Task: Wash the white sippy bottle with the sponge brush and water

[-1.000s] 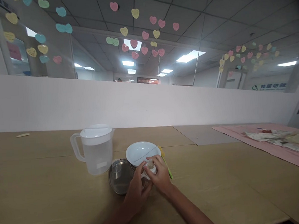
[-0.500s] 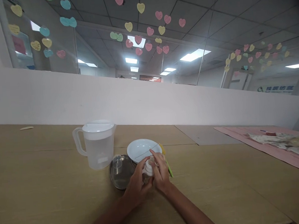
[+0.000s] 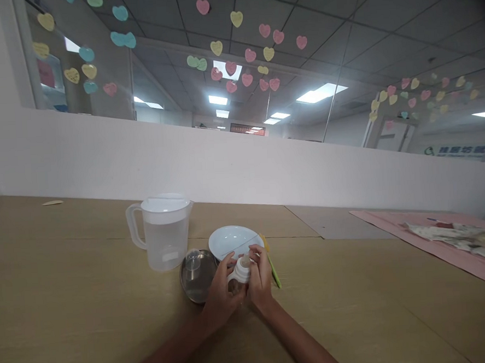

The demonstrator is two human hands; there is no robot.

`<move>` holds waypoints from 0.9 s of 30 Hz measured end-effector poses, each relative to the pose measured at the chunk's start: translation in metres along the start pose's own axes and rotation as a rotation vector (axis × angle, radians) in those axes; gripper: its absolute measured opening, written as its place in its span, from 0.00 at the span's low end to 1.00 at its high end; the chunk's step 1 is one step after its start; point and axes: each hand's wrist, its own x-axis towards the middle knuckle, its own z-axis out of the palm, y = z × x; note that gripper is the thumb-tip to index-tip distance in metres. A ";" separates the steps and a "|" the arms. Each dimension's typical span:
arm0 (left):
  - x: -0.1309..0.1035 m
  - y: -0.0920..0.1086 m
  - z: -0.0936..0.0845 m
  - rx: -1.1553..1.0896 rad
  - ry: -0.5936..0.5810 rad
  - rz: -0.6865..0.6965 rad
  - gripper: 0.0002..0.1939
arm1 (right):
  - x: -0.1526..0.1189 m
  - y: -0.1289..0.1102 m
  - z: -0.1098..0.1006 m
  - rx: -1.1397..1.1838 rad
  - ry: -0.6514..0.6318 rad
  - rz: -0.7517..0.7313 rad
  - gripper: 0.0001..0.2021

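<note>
Between my two hands is a small clear baby bottle (image 3: 239,276) with a white collar and a pale teat on top. My left hand (image 3: 222,289) is closed around the bottle's left side and lower body. My right hand (image 3: 260,276) is curled against the collar and teat from the right; the fingers' exact grip there is partly hidden. Left of the hands, a round metal tray (image 3: 199,285) holds a clear dome-shaped cap (image 3: 192,260). Behind them lies a white plate (image 3: 225,237) with a thin stick across it. A green-handled tool (image 3: 275,272) with a yellow end rests beside the plate.
A lidded translucent pitcher (image 3: 167,235) of water stands left of the tray. On the far right, a pink cloth (image 3: 393,224) bears crumpled pale material. A white wall (image 3: 225,171) with glass above closes off the table's back. A flat wooden piece (image 3: 52,203) lies far left.
My right hand's raised fingers have come down and curled closer around the bottle's top. The bottle's white collar shows more plainly. The whole view has shifted slightly.
</note>
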 end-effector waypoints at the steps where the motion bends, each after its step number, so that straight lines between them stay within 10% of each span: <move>1: 0.001 0.000 0.000 -0.003 0.000 0.000 0.30 | -0.001 0.003 0.001 0.017 0.027 0.015 0.14; 27: 0.004 -0.004 -0.006 0.143 -0.015 0.117 0.27 | 0.003 0.000 -0.010 -0.368 -0.065 -0.296 0.09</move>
